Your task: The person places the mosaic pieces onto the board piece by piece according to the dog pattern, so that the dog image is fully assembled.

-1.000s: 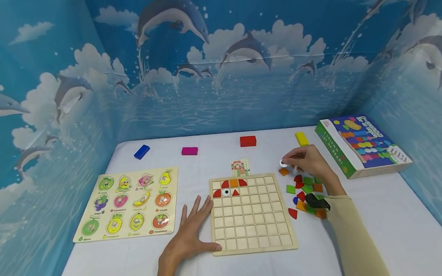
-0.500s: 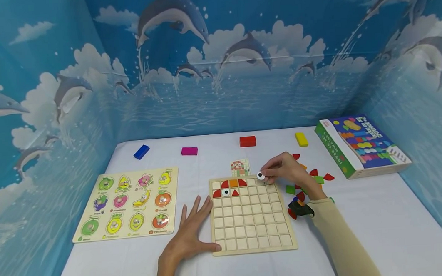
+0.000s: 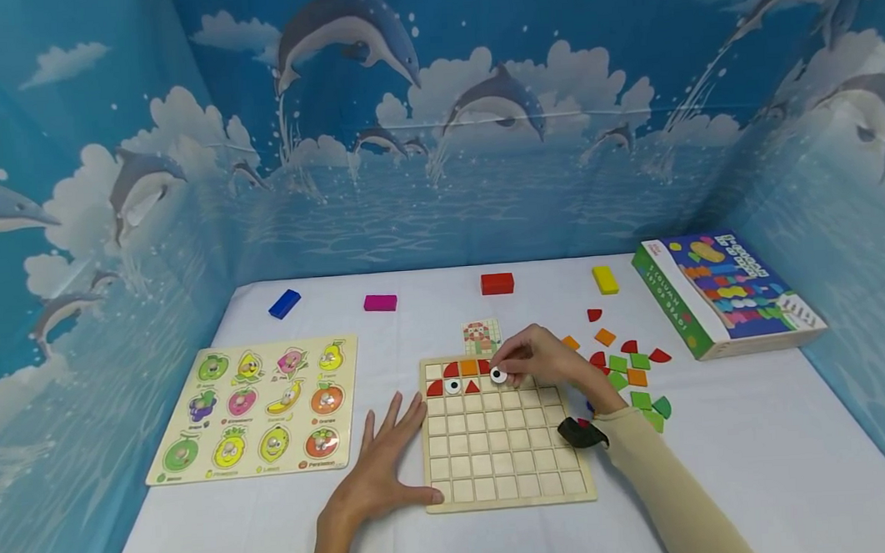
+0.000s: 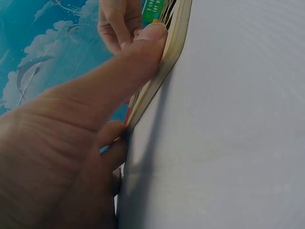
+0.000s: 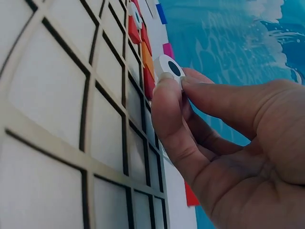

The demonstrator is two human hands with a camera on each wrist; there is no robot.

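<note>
Between thumb and fingertips, my right hand (image 3: 540, 356) pinches a round white eye piece with a black dot (image 5: 167, 67), close over the second row of the wooden grid board (image 3: 489, 443). My left hand (image 3: 380, 455) lies spread at the board's left side, its thumb (image 4: 147, 40) on the lower left corner. In the top rows sit an orange square (image 3: 468, 367), red curved pieces (image 3: 435, 388), a red triangle (image 3: 472, 386) and another eye piece (image 3: 452, 385). Just behind the board lies a small pattern card (image 3: 481, 337), partly overlapped by the right hand.
Loose green, red and orange pieces (image 3: 639, 378) are scattered right of the board. A fruit puzzle board (image 3: 254, 412) lies to the left, a game box (image 3: 729, 291) at the back right. Blue (image 3: 284, 304), magenta (image 3: 380, 302), red (image 3: 497, 284) and yellow (image 3: 604, 280) blocks line the back.
My right hand has carried the eye piece leftward from beside the loose pieces to over the board's second row. The left hand has stayed in place.
</note>
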